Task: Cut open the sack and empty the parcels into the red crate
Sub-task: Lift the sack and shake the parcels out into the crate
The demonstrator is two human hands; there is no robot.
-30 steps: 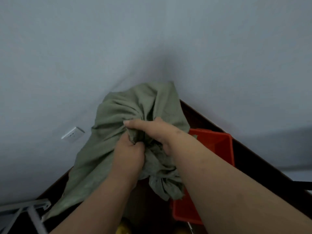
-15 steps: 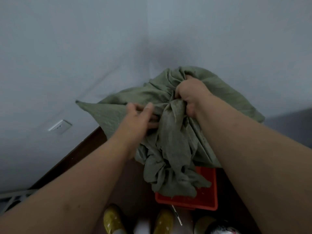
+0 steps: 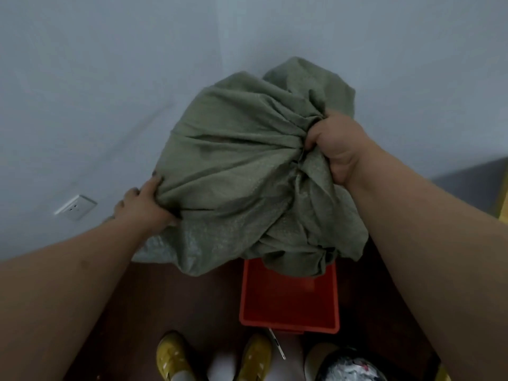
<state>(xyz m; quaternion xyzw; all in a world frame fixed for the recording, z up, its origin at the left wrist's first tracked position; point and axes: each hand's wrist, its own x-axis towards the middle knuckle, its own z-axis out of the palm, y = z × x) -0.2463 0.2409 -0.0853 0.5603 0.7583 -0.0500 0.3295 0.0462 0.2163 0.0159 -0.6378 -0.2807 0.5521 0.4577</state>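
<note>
A white wall socket [image 3: 75,207] sits low on the pale wall at the left. The left hand [image 3: 143,206] grips a bunched fold of the crumpled olive-green woven sack [image 3: 242,171], held up in the air. Below its hanging end stands the red rectangular plastic crate [image 3: 288,306] on the dark floor, beside yellow shoes [image 3: 176,358]. The right hand [image 3: 335,144] clenches the sack's gathered cloth.

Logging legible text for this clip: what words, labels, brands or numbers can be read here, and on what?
None can be read.
Green sack: plain weave, no print showing.
Red crate: no label visible.
Wall socket: no marking legible.
Yellow shoes: no brand visible.
Crumpled bundle at the bottom edge: mottled pattern, too blurred to tell whether it is text.
</note>
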